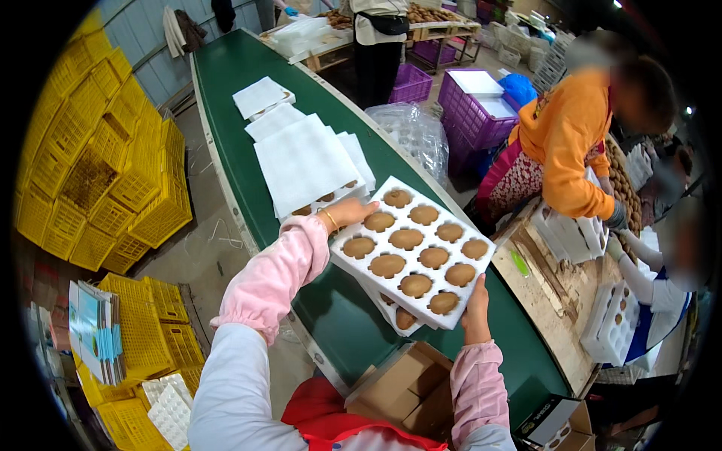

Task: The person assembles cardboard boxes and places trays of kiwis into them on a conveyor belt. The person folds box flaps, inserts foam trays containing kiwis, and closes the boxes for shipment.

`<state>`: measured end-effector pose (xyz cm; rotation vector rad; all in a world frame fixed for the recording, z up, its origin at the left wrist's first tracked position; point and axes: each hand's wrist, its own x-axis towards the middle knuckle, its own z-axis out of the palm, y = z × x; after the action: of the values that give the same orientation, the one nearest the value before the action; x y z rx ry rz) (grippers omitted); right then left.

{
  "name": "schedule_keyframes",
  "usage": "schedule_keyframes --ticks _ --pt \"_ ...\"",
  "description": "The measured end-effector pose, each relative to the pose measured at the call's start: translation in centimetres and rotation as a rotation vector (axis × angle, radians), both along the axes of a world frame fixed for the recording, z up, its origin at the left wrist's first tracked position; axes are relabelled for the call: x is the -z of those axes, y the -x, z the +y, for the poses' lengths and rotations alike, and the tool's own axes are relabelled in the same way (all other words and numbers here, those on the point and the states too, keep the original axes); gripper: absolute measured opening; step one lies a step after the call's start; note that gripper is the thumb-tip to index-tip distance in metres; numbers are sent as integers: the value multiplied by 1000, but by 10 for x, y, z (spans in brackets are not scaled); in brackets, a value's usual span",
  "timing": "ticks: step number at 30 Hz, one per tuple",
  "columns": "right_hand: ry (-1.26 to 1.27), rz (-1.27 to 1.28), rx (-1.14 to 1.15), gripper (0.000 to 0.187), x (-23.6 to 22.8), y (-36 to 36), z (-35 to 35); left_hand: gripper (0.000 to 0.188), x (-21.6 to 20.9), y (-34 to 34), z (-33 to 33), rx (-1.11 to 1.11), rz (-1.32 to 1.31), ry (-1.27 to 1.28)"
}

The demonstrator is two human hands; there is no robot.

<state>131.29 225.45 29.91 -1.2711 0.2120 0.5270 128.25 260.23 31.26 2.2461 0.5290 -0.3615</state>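
Between my hands is a white foam tray (412, 255) whose hollows hold brown oval fruits that look like kiwifruit (407, 239). My left hand (347, 216) grips its far left edge, and my right hand (475, 310) has hold of the near right edge. The tray tilts a little above the green conveyor belt (338, 316). Directly under it is another filled foam tray (404, 319), partly hidden; whether the two touch I cannot tell. Just beyond my left hand lie stacked trays, their tops covered by white sheets (301, 167), with some fruit showing at the edge.
An open cardboard box (402, 391) stands before me at the belt. Yellow crates (98, 165) are stacked on the left, with booklets (96, 331) on nearer ones. A person in orange (575, 143) works at a wooden table (526, 263) on the right. Purple crates (474, 113) stand beyond the belt.
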Motion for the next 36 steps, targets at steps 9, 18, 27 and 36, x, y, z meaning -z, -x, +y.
schedule_keyframes --ticks 9,18,27,36 --pt "-138 145 -5 54 0 -14 -7 60 -21 20 -17 -114 79 942" --pt "-219 225 -206 47 0 -54 -25 50 -12 54 -36 -163 -121 1387" --pt "-137 136 -109 44 -43 -38 -35 55 -18 66 -54 -147 -324 1326" --pt "-247 32 298 44 -154 125 -135 63 -86 125 -153 180 -404 1211"
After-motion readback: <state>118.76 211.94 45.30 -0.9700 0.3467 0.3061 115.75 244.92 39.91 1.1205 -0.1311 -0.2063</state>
